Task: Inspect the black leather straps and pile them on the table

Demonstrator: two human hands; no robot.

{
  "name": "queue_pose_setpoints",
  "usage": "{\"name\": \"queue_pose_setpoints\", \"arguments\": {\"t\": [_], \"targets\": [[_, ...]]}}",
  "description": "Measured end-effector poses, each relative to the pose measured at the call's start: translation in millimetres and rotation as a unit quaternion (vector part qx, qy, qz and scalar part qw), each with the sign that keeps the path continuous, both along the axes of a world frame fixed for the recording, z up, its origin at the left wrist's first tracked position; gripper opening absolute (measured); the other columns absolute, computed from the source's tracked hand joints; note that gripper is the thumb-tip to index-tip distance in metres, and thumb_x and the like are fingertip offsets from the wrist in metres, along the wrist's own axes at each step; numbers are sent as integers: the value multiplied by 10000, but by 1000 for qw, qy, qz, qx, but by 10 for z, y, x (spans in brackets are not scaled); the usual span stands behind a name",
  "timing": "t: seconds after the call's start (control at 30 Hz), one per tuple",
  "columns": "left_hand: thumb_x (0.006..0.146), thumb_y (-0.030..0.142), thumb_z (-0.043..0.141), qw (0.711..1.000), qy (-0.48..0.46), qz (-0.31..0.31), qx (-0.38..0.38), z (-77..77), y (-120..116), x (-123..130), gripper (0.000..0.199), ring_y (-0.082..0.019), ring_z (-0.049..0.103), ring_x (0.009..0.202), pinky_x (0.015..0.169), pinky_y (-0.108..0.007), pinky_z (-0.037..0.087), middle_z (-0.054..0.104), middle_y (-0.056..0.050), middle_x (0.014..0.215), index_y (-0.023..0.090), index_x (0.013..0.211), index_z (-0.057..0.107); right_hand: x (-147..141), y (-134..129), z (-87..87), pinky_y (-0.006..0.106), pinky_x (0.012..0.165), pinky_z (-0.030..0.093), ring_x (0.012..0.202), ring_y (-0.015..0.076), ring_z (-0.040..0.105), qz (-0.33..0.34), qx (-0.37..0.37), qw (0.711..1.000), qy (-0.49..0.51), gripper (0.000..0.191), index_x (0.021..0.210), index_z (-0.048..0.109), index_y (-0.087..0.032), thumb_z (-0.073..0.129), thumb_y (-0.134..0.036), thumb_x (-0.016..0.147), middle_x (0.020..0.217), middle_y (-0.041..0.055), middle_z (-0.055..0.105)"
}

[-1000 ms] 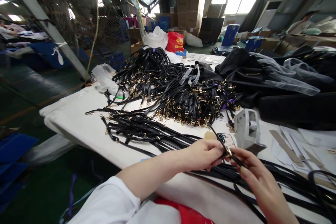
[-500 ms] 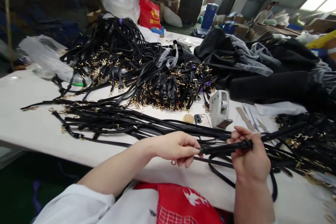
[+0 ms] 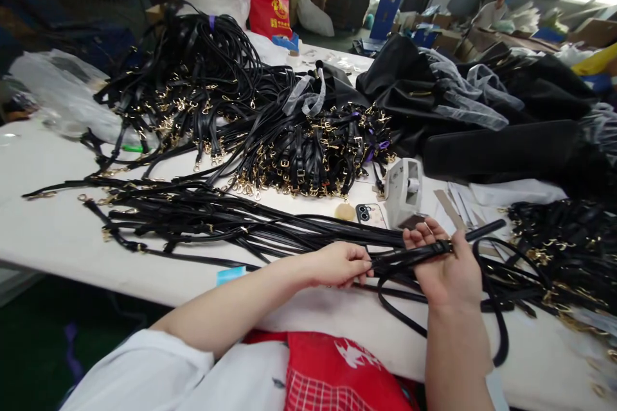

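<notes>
A black leather strap (image 3: 409,255) stretches between my hands above the table's front edge. My left hand (image 3: 340,263) pinches one end of it between thumb and fingers. Palm up, my right hand (image 3: 446,270) holds the strap near a buckle or loop, with the thumb against it and the fingers curled behind. A stiff strap end juts out past the thumb, and a loop of the strap hangs below the right hand. Beneath both hands lies a long row of black straps (image 3: 193,205) with gold-coloured clasps.
Bundled straps with gold buckles (image 3: 308,157) are heaped behind the row. A white tape dispenser (image 3: 403,192), a phone (image 3: 371,215) and black bags (image 3: 501,154) lie beyond my hands. More straps (image 3: 569,250) are piled at right. A blue piece (image 3: 230,275) rests near the front edge.
The right hand has turned more palm up and opened somewhat around the strap. The strap's far end now sticks up past it. The view has shifted slightly, and the blue piece has come into sight.
</notes>
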State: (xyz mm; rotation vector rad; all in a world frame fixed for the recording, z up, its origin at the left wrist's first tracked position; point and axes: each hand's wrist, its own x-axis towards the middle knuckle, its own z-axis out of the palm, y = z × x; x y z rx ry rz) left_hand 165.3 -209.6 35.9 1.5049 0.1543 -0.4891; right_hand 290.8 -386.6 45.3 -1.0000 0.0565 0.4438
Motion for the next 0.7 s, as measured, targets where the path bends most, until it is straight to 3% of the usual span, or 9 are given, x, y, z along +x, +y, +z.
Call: {"name": "queue_pose_setpoints", "arguments": {"t": [0.1,0.2,0.27,0.33,0.4,0.47,0.57,0.63,0.7], "targets": [[914,293,519,1000,-25,-11,5,-86,-151,138,201,-81,507,508,452,-186,370,574,19,665,152,786,585,93,-98,-14,285,796,596,673,102,620,10,48,999,20,298,942,669,-173,662,-461,865,818,2,639],[929,385,527,991,-33,-85,-99,-187,-320,277,278,-106,578,605,508,-206,434,632,-25,775,158,770,555,204,-216,-27,158,659,566,507,27,513,15,106,994,30,229,938,663,-161,738,-345,824,729,-50,580],[955,434,462,981,-35,-131,-142,-254,-438,335,311,-117,561,570,517,-225,440,601,-8,694,172,812,549,283,-302,-46,114,582,541,428,-4,436,12,141,989,35,182,940,663,-163,753,-260,815,703,-74,566],[951,390,464,987,-89,-119,-60,-295,-544,352,269,-123,533,556,539,-235,425,548,12,633,179,805,548,359,-393,-78,94,508,516,370,-14,366,5,171,985,38,133,931,665,-175,740,-218,830,659,-94,563],[927,317,507,970,-203,-73,109,-311,-631,336,215,-140,544,642,596,-247,409,565,-13,691,177,771,551,423,-488,-126,75,423,470,323,-11,297,-3,200,979,36,75,893,666,-191,722,-214,850,570,-116,539],[937,297,509,913,-305,-60,264,-322,-699,305,209,-154,551,735,622,-259,374,626,-58,862,173,782,575,466,-580,-187,58,345,404,287,-6,250,-12,228,973,32,53,836,664,-214,704,-232,865,481,-134,510],[971,274,438,835,-375,-104,388,-378,-774,265,233,-149,527,709,556,-286,272,651,-84,1041,183,852,616,505,-672,-299,52,265,326,225,-2,249,-14,286,958,14,209,737,660,-257,608,-300,934,382,-141,486],[964,234,428,809,-402,-118,413,-437,-808,254,240,-145,493,677,539,-310,207,656,-81,1031,189,832,623,546,-676,-382,88,275,395,207,20,345,72,432,898,-40,382,657,651,-265,475,-349,986,352,-123,489],[965,200,407,800,-426,-123,406,-491,-824,254,274,-145,462,665,542,-331,179,658,-77,969,193,795,621,617,-642,-467,211,373,549,258,78,496,210,621,740,-146,493,616,670,-260,361,-357,988,394,-87,551]]}}
